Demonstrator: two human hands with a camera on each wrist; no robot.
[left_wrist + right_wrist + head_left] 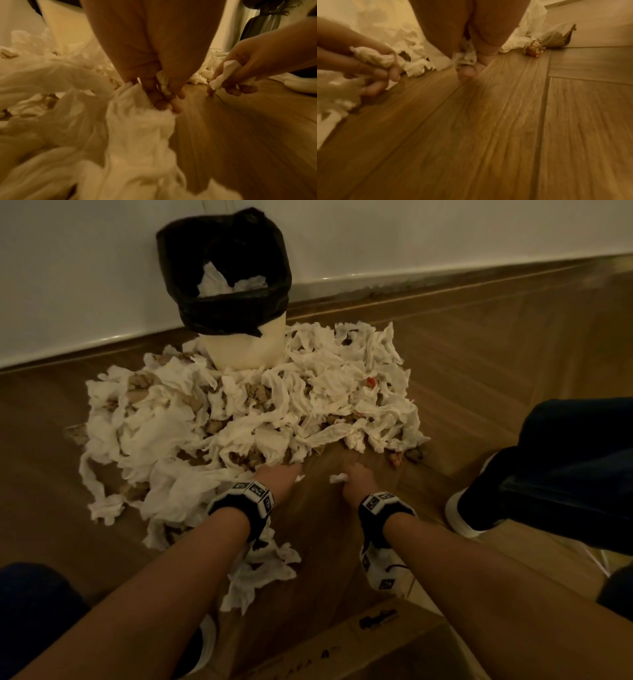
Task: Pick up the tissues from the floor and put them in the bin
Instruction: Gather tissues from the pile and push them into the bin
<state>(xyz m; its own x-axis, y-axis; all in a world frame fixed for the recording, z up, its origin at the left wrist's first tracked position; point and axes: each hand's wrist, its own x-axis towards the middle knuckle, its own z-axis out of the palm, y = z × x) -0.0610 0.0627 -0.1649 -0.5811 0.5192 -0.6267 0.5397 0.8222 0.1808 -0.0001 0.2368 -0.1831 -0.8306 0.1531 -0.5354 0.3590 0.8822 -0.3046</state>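
A wide heap of crumpled white tissues (239, 405) covers the wooden floor around the bin (243, 347), a cream tub lined with a black bag (236, 302) that holds a few tissues. At the heap's near edge my left hand (294, 474) curls its fingers round a wad of tissue (163, 83), seen close in the left wrist view. Just to its right, my right hand (349, 474) pinches a small scrap of tissue (337, 478) low over the bare floor; the right wrist view shows this scrap (465, 58) between the curled fingers.
Brown paper scraps lie mixed in the heap, and a crumpled wrapper (533, 49) lies at its right edge. A cardboard box (376, 645) sits near my arms. A white shoe (469, 515) and a dark trouser leg (565, 467) are at the right. The wall (411, 241) stands behind the bin.
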